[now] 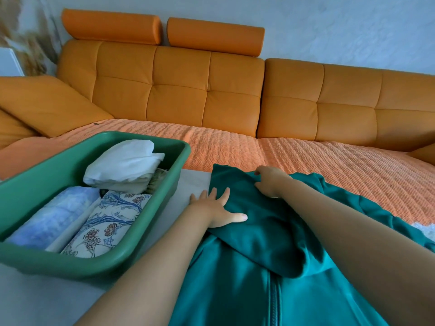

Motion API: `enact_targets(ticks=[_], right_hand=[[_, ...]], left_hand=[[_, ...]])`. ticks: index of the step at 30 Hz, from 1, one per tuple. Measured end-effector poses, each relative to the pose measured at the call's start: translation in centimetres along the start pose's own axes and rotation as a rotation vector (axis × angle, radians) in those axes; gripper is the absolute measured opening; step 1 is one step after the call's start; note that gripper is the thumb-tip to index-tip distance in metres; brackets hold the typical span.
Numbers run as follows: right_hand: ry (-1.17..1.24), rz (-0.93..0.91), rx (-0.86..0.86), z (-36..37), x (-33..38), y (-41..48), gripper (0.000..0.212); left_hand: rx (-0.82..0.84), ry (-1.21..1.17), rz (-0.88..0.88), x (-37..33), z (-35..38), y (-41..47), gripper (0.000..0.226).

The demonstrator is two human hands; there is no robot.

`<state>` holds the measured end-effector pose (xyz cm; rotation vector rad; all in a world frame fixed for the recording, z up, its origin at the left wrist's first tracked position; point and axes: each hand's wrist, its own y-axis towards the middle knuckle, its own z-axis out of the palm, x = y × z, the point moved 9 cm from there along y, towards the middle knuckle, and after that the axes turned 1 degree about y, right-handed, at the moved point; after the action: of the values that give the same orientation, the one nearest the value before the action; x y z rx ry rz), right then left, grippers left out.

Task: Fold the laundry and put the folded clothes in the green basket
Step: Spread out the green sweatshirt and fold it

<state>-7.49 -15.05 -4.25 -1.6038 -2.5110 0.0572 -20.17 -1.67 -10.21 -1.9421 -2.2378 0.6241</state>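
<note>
At L, our green basket [94,263] sits on the tabletop [35,302] w/ folded clothes [124,163] inside. Just R of it lies the teal garment [247,290]. Our left hand [216,210] presses flat on it, fingers spread, and our right hand [270,182] pinches a raised fold, poss. a sleeve.

Cropped by the lower edge: teal garment [247,290]. Hidden under a folded flap of it: upper end of zipper [274,302]. Buried in fabric folds: fingertips of right hand [270,182]. Cut off at left: green basket [94,267]. Mostly covered by white bundle [127,161], unidentifiable: mottled item [158,179]. Blurred: wall decoration [30,43]. Partly covered, cropped at right, unidentifiable: white patch [426,228].
</note>
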Motion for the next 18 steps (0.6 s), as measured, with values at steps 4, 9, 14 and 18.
enact_targets(ticks=[4,9,14,18], right_hand=[[-0.016,0.014,-0.022,-0.9,-3.1,-3.0,0.046],[-0.211,0.041,-0.037,-2.8,-7.0,-8.3,0.041],[-0.167,0.13,0.102,-3.3,-11.0,-13.3,0.037],[-0.116,0.206,0.167,-2.6,-14.7,-15.8,0.025]], left_hand=[[-0.121,0.137,-0.038,-1.9,-1.1,0.1,0.111],[-0.31,0.126,0.227,-8.1,-1.8,-1.2,0.076],[-0.309,-0.009,0.494,-15.5,-0.6,-2.6,0.064],[-0.258,0.045,0.456,-18.1,0.2,-1.5,0.061]])
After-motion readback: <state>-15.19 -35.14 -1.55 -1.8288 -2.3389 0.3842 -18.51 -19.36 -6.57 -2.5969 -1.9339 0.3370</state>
